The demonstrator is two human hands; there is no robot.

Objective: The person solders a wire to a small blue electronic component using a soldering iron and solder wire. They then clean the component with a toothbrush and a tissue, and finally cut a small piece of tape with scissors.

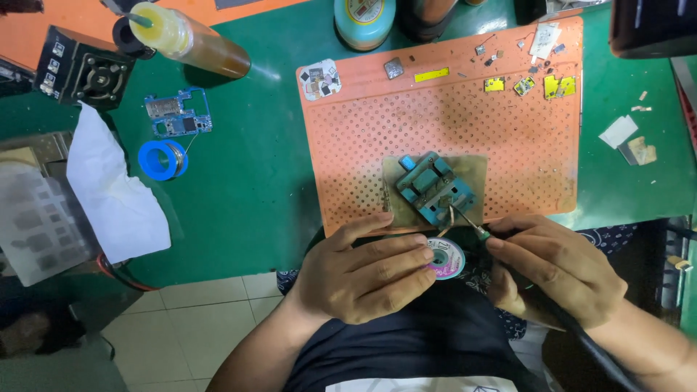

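Nearest, the left hand point(363, 272) curls its grip around a small spool of desoldering braid point(445, 258), and the right hand point(559, 268) pinches a soldering iron point(472, 226) whose tip rests on the small board clamped in the teal holder point(434, 187). The rework looks mid-way (board not yet released). The holder sits on the orange perforated mat point(508, 138), loose chips along its far edge. Beyond, on the green worktop point(254, 181), a squeeze bottle point(192, 40) holds amber liquid.

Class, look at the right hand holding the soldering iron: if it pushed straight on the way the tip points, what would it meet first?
The right hand aims the soldering iron up and left. Its tip already seems to sit at the small part clamped in the teal fixture, so that would be met first, though depth is unclear.
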